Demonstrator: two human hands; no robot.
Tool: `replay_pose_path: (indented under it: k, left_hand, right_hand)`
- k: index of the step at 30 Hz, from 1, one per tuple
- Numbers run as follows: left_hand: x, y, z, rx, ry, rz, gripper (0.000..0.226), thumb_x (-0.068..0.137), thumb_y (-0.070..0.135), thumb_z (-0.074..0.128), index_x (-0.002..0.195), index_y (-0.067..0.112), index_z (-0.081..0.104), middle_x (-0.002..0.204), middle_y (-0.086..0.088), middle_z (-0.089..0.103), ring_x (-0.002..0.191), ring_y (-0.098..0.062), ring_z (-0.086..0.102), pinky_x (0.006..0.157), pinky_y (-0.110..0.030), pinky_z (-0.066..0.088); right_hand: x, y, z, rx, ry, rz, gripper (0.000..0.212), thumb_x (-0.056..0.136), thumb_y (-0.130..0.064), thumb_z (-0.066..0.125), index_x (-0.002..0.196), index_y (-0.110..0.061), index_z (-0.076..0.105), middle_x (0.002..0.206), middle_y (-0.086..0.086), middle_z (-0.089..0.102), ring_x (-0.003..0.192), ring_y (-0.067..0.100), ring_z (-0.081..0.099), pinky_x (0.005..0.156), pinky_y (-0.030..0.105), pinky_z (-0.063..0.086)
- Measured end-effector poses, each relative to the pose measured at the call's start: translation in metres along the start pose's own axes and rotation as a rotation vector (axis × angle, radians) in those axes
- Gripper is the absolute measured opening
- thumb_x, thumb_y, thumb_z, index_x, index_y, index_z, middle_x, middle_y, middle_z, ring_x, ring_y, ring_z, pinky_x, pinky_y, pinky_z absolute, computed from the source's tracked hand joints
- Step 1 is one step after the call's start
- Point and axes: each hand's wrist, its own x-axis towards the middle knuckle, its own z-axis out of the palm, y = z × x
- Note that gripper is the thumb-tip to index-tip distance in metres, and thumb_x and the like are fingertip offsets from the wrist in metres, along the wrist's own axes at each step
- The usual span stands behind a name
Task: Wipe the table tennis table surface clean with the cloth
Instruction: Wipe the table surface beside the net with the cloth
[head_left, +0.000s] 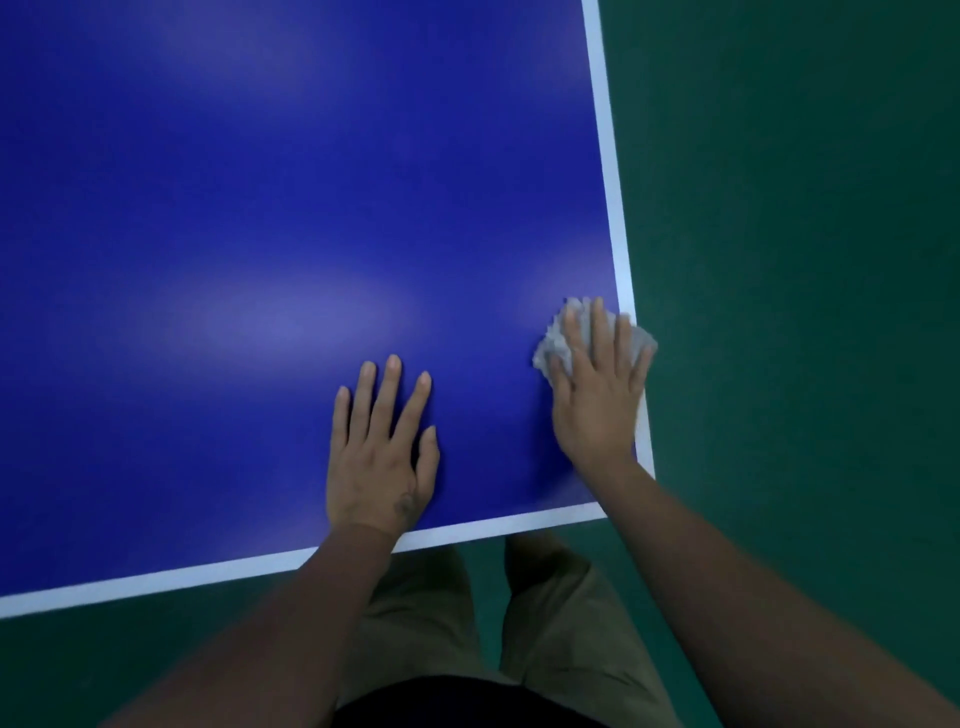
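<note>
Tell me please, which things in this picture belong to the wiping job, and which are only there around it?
Belong to the job:
- cloth, crumpled, under the right hand at the table's right edge
- table tennis table, blue top with white border
- left hand, flat on the top

Only there:
- green floor
- the person's khaki shorts

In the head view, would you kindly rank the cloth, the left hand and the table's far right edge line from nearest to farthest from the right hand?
1. Cloth: directly under the right hand, by the right edge.
2. Left hand: flat on the blue table, to the left.
3. Far right edge line: top of the view, well beyond.
</note>
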Motion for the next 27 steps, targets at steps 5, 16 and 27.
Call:
replay_pose_path:
  k: [5,16,27]
  left_hand:
    - [0.000,-0.002,0.000,-0.037,0.044,-0.006,0.057,0.108,0.035,0.047,0.162,0.021,0.043,0.175,-0.008,0.025,0.164,-0.030,0.016,0.130,-0.058,0.019]
    - [-0.055,0.052,-0.013,-0.283,0.074,-0.234,0.043,0.103,0.037,0.056,0.137,0.014,0.066,0.163,-0.005,0.048,0.157,-0.023,0.035,0.132,-0.047,0.020]
    - [-0.153,0.132,-0.040,-0.325,0.057,-0.508,0.038,0.097,0.037,0.058,0.127,0.018,0.071,0.149,-0.004,0.059,0.144,-0.027,0.050,0.117,-0.050,0.044]
  right_hand:
    - [-0.026,-0.042,0.010,-0.051,-0.066,-0.334,0.060,0.115,-0.039,0.034,0.171,-0.031,0.015,0.180,-0.001,0.005,0.166,0.030,-0.001,0.130,0.065,0.004]
    - [-0.110,0.080,-0.017,-0.158,-0.215,-0.802,0.074,0.106,-0.040,0.060,0.169,-0.040,0.021,0.178,-0.009,0.013,0.165,0.022,0.015,0.125,0.069,0.016]
    - [-0.099,0.103,-0.061,0.019,-0.246,-0.716,0.037,0.091,-0.019,0.079,0.124,-0.026,0.066,0.126,-0.004,0.063,0.105,0.026,0.063,0.076,0.037,0.045]
